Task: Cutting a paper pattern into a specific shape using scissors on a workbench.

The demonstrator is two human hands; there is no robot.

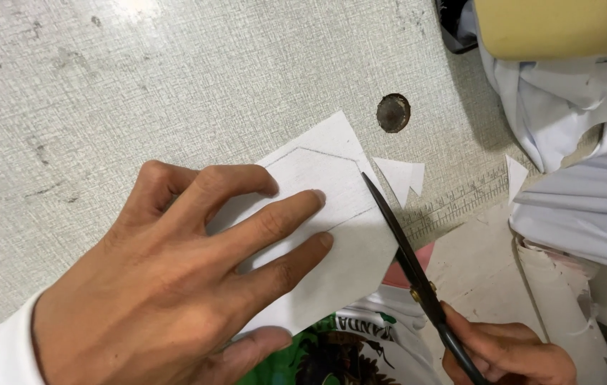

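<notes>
No packages, signs or screens appear on this worktable. The only printed markings are a ruler scale of fine dark ticks (460, 202) set into the grey tabletop beside the paper, and a round green, black and white printed emblem on a white garment (339, 349) at the bottom edge.

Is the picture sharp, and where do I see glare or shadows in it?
Head view: mostly sharp; the pencil line on the white piece is readable. Glare whitens the table at the top edge. The left hand and scissors cast soft shadows on the piece. The yellow roll, top right, looks slightly soft.
</notes>
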